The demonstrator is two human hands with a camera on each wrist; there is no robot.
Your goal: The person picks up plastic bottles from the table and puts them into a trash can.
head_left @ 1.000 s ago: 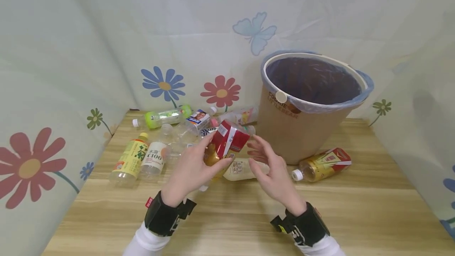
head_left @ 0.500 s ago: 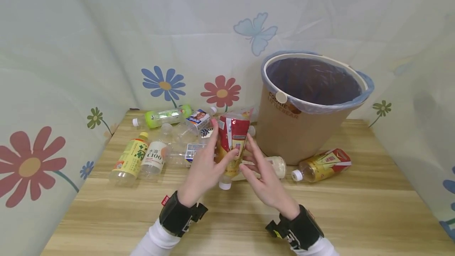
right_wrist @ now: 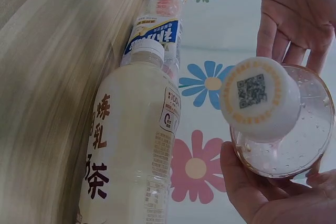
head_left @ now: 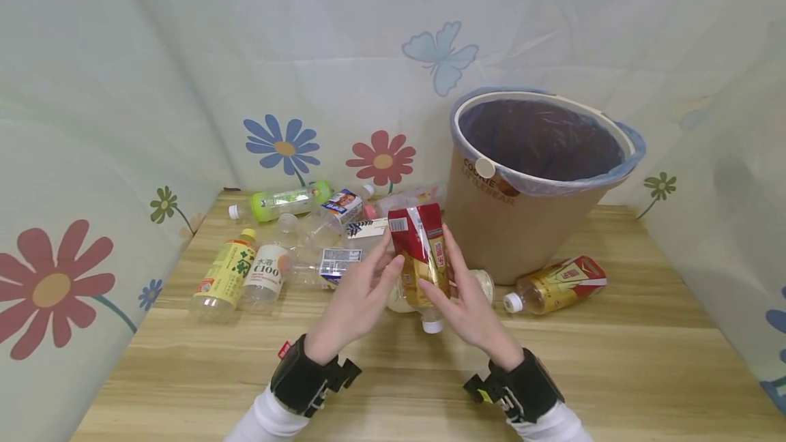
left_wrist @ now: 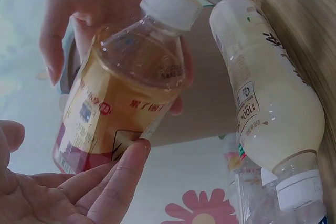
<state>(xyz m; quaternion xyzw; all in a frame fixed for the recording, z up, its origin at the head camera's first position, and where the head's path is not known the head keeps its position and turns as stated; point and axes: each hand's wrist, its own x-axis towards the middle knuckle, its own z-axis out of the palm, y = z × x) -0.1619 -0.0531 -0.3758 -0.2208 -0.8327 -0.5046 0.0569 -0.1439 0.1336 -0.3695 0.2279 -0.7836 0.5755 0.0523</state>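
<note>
Above the table, cap end down, a plastic drink bottle with a red and gold label is between my hands. My right hand grips it, thumb on the front and fingers behind. The fingers of my left hand lie fairly straight against its other side, with the thumb apart from it in the left wrist view. Its white cap faces the right wrist camera. Just behind and below lies a cream-coloured milk tea bottle, partly hidden in the head view.
A beige bin with a blue liner stands at the back right. A similar red and gold bottle lies before it. At left are a yellow-labelled bottle, a C100 bottle, a green-labelled bottle and several clear ones.
The red and gold bottle has moved right and turned from a slant to more upright, cap down. My right hand has come from beside it to gripping it; the left thumb has come off.
</note>
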